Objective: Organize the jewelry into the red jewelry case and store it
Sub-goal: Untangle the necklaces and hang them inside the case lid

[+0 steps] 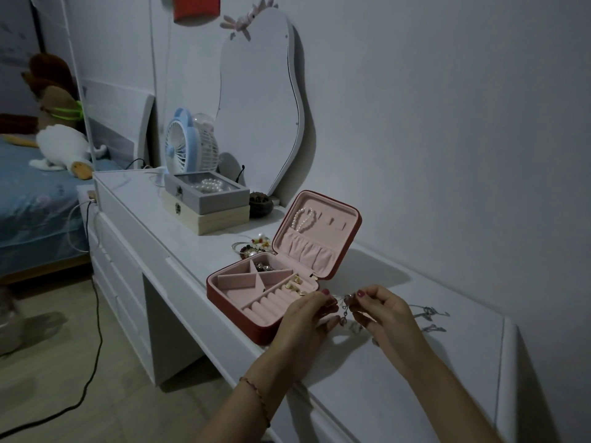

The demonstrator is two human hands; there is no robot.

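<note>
The red case lies open on the counter, near its front edge, lid propped back so the pink trays face the person. A pearl strand hangs from the hooks in the lid; gold earrings sit by the ring rolls, and dark pieces fill a rear compartment.

Just right of the case, both hands hold a thin silver chain above the counter. The left hand pinches one end between thumb and fingers; the right hand pinches the other end, its remaining fingers curled. Held taut between two pinches like this, the chain is probably being untangled or straightened before it goes in; whether a clasp is involved is too small to tell.

More silver pieces lie on the counter beyond the right hand, and a heap of beads waits behind the case, so sorting looks partly done. Two stacked boxes and a fan stand farther back.
</note>
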